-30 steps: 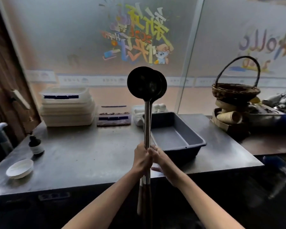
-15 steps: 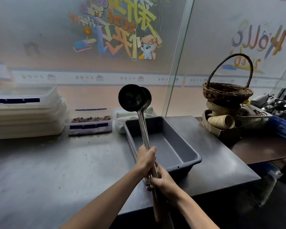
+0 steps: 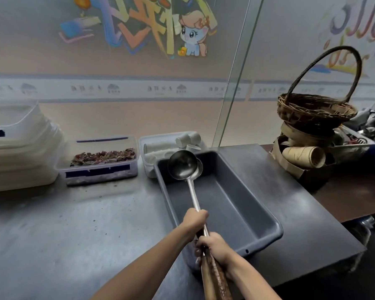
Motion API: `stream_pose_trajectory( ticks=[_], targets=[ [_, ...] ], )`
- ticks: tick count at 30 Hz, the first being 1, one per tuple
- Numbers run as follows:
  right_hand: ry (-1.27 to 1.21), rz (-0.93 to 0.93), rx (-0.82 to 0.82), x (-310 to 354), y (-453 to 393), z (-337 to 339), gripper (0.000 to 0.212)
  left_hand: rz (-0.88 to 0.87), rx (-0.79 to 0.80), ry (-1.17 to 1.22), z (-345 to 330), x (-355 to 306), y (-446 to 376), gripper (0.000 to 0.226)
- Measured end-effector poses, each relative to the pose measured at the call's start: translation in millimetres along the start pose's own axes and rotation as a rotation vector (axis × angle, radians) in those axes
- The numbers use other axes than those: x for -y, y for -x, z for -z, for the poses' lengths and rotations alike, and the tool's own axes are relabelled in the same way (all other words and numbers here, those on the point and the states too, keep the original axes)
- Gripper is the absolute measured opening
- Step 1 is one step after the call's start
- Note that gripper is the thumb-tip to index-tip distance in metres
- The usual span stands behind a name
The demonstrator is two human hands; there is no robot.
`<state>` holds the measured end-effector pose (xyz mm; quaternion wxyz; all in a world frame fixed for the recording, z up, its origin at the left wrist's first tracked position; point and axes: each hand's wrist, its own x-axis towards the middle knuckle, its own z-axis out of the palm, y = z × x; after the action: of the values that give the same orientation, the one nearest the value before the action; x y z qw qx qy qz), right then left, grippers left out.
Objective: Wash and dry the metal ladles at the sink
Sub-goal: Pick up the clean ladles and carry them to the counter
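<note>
From the head camera: you are closing both hands around the handles of two metal ladles (image 3: pixel 185 167), held together as one bundle. Your left hand (image 3: pixel 194 221) is wrapping the steel shafts higher up; your right hand (image 3: pixel 214 245) is gripping lower, where the dark wooden handles begin. Each grip is fully shut on the bundle. The ladles are slanting away from you, their bowls nested one behind the other over the far end of the grey tub (image 3: pixel 266 215), which is holding nothing else that shows.

The frosted panel behind the tabletop (image 3: pixel 74 234) is carrying colourful lettering seen mirrored and a cartoon pony (image 3: pixel 193 37); you cannot read the characters. At the upper right, looping letters are showing, also reversed and cut off. A pale band of small repeated logos is running across the panel, too blurred to read.

Left of the tub, a clear lidded box (image 3: pixel 100 161) is holding a dark reddish dried mix. Just behind the tub's corner, a white tray (image 3: pixel 147 148) is holding small white cups lying on their sides. Far left, white containers (image 3: pixel 20 152) are sitting stacked. To the right, a wicker basket (image 3: pixel 314 109) is resting on paper cones and a box.
</note>
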<state>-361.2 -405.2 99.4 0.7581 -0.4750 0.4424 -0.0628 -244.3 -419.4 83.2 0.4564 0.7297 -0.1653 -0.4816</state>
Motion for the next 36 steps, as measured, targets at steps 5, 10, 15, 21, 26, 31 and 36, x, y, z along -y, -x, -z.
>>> stream_pose_trajectory(
  ticks=[5,10,15,21,26,31,36],
  targets=[
    [0.006,-0.108,0.039,10,-33,8,0.015,0.088,-0.039,-0.039,0,8,-39,0.024],
    [0.088,-0.163,0.081,20,-59,14,0.018,0.151,-0.047,-0.044,6,9,-64,0.014],
    [0.129,-0.229,0.103,21,-84,29,0.019,0.210,-0.052,-0.027,-4,14,-86,0.017],
    [0.272,-0.235,0.098,11,-103,46,0.018,0.252,-0.143,-0.051,-21,24,-101,0.025],
    [0.314,-0.222,0.110,10,-109,54,0.014,0.278,-0.210,-0.108,-27,19,-101,0.038],
    [0.332,-0.215,0.120,3,-116,64,0.034,0.285,-0.185,-0.140,-27,16,-96,0.072],
    [0.335,-0.109,0.105,0,-122,72,0.034,0.240,-0.139,-0.207,-25,16,-82,0.078]
  ],
)
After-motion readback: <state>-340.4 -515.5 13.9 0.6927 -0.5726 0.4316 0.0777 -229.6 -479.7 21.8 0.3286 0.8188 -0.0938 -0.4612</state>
